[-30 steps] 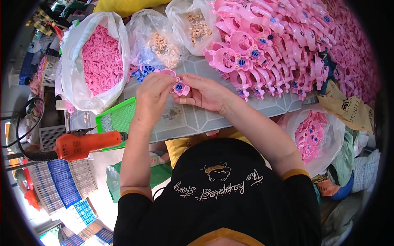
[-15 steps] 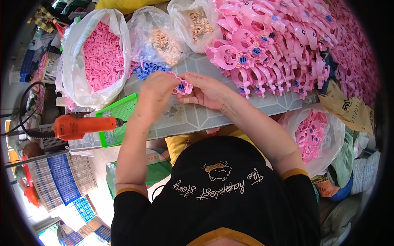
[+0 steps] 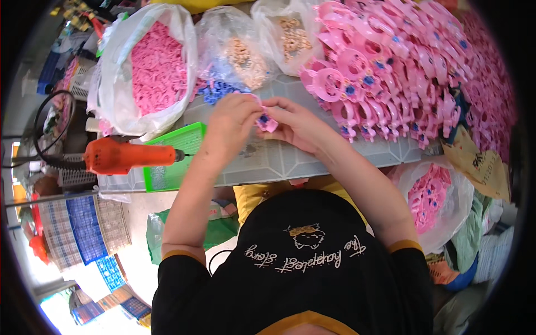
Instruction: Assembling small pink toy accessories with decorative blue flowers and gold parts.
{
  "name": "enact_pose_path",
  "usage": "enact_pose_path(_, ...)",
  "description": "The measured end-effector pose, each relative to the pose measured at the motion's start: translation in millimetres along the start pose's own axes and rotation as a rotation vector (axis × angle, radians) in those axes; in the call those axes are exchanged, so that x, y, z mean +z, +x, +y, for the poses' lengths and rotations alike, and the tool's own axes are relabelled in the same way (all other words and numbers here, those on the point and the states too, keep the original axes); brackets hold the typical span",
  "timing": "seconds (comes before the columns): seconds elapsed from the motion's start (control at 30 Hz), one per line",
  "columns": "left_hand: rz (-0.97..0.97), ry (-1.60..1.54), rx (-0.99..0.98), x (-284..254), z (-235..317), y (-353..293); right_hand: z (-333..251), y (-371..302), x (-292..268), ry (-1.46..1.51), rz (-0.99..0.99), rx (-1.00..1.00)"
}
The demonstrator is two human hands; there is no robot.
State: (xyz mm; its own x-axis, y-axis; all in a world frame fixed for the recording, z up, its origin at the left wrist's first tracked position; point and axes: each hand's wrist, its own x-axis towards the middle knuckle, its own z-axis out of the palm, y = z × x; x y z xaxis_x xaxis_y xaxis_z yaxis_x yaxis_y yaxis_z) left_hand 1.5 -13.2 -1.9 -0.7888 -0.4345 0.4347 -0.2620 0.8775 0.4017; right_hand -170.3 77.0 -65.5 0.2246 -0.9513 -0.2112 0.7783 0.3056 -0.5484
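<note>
Between my two hands is a small pink plastic part [image 3: 269,124] with a dark blue insert, held above the near side of the grey table. The fingers of my left hand [image 3: 229,120] are pinched at its upper left edge and cover much of it. My right hand [image 3: 300,125] grips the part from the right, thumb and fingers closed on it. Just beyond my left hand lies a pile of small blue plastic pieces [image 3: 215,92]. A big heap of similar pink ring-shaped parts [image 3: 385,67] fills the far right of the table.
An orange electric screwdriver [image 3: 128,157] juts over a green tray [image 3: 195,133] on the left. Behind stand a plastic bag of pink pieces [image 3: 159,72] and two bags of beige pieces [image 3: 245,61], [image 3: 294,39]. At right, a bag of pink parts [image 3: 429,195] sits below the table edge.
The whole scene has shifted a little rightward in view. Both hands stay on the pink part, which is now tilted differently, with its lower end turned more to the right.
</note>
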Motion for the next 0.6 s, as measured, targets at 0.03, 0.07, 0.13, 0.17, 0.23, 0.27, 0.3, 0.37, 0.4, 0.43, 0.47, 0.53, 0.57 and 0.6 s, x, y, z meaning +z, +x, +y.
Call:
enact_pose_path(0.03, 0.009, 0.021, -0.011, -2, 1, -1, 0, -2, 0, -0.027, 0.021, -0.014)
enact_pose_path(0.07, -0.024, 0.008, -0.028, -3, 3, -1, 0, -5, 1, -0.052, 0.050, -0.031)
enact_pose_path(0.13, -0.049, 0.008, -0.051, -13, 1, -3, 1, -4, 6, -0.057, 0.012, -0.032)
enact_pose_path(0.17, -0.051, -0.057, -0.028, -18, 0, -1, 0, -4, 7, -0.058, -0.003, -0.043)
enact_pose_path(0.23, -0.046, -0.117, -0.005, -25, -5, -2, 1, -3, 5, -0.066, -0.033, -0.032)
enact_pose_path(0.27, 0.100, -0.057, -0.151, -23, -12, -6, 2, -2, 3, -0.065, -0.049, -0.021)
enact_pose_path(0.3, 0.245, 0.002, -0.296, -22, -19, -10, 3, -2, 3, -0.064, -0.050, -0.019)
enact_pose_path(0.37, 0.338, 0.172, -0.388, -25, -41, -14, 4, -1, 2, -0.100, 0.036, 0.003)
enact_pose_path(0.4, 0.435, 0.349, -0.477, -31, -53, -15, 6, -1, 4, -0.103, 0.030, 0.002)
enact_pose_path(0.43, 0.439, 0.351, -0.476, -35, -66, -17, 9, -1, 4, -0.175, 0.062, -0.025)
enact_pose_path(0.47, 0.458, 0.516, -0.478, -40, -81, -18, 11, 0, 4, -0.247, 0.092, -0.051)
enact_pose_path(0.53, 0.476, 0.681, -0.478, -54, -104, -19, 13, 2, -1, -0.267, 0.089, -0.058)
enact_pose_path(0.57, 0.364, 0.755, -0.599, -61, -116, -18, 14, 1, -3, -0.286, 0.094, -0.065)
enact_pose_path(0.6, 0.248, 0.828, -0.719, -67, -123, -15, 14, 1, -4, -0.286, 0.094, -0.066)
